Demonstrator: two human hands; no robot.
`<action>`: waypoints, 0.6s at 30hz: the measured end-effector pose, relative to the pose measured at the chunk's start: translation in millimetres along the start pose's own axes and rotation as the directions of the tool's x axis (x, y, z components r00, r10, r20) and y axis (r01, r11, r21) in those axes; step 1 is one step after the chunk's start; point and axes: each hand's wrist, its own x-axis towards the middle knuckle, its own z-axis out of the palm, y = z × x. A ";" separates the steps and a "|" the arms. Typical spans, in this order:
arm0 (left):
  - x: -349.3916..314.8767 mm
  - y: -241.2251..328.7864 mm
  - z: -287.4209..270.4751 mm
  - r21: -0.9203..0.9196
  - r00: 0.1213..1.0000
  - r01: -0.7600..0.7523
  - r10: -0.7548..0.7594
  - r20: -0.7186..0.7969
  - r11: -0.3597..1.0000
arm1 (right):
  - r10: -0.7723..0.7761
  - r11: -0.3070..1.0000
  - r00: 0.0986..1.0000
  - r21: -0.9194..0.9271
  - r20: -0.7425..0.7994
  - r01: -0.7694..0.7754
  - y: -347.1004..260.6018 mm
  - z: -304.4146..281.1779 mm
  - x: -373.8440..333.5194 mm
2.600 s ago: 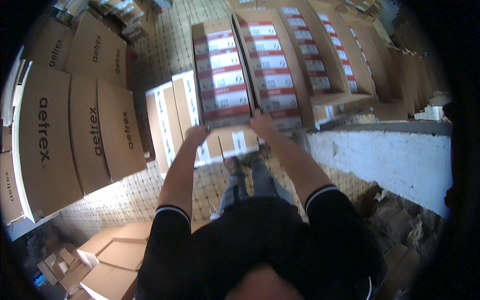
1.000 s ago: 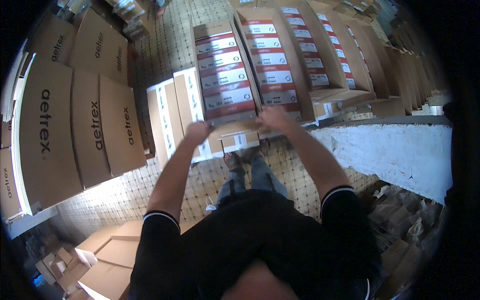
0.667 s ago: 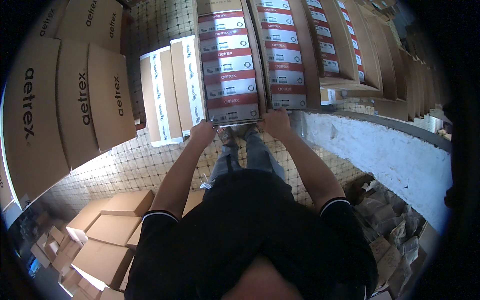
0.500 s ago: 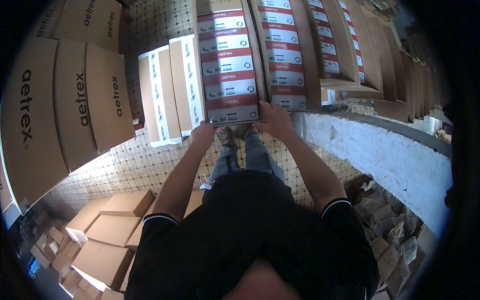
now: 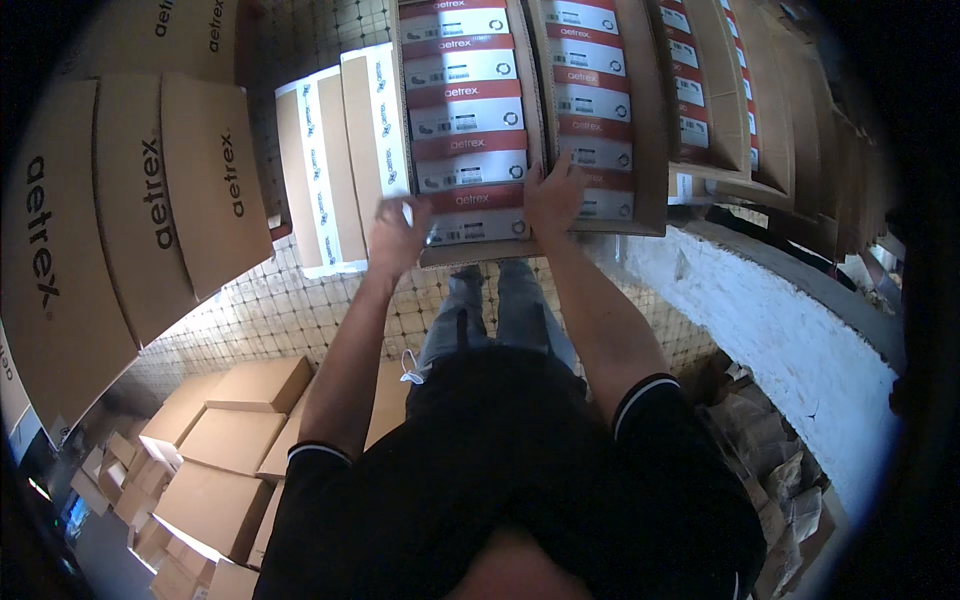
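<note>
In front of me stands an open cardboard carton (image 5: 480, 255) packed with a column of red-and-white shoe boxes (image 5: 470, 175). My right hand (image 5: 553, 205) is on its right wall near the front corner, thumb and fingers astride the cardboard. By the left wall is my left hand (image 5: 398, 238), fingers curled in and slightly blurred. A small bright spot shows at those fingers, but what they hold, if anything, I cannot make out. Against the carton's right side stands a second open carton (image 5: 650, 180) with similar shoe boxes (image 5: 595, 155).
Two taped cartons (image 5: 335, 150) adjoin on the left, with large brown cartons (image 5: 125, 200) beyond. More open cartons (image 5: 725, 130) line the right, above a pale ledge (image 5: 770, 300). Plain brown boxes (image 5: 235, 440) lie lower left; crumpled packing material (image 5: 770, 450) lies lower right.
My left hand has left the carton's front left corner and curled near its left wall. My right hand has shifted from the front right corner farther up the right wall.
</note>
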 end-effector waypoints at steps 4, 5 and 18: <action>63.8 18.2 19.9 0.046 0.956 0.178 -0.161 -0.247 0.983 | 0.100 0.994 0.972 -0.063 0.212 -0.088 -3.2 -5.1 9.3; 75.1 21.8 24.4 0.127 0.951 0.242 -0.209 -0.226 0.962 | 0.119 0.992 0.954 -0.068 0.274 -0.105 -4.1 -7.2 12.5; 93.4 9.6 7.9 0.101 0.915 0.399 -0.388 -0.111 0.911 | 0.043 0.992 0.967 -0.128 0.250 -0.011 1.2 -5.7 17.4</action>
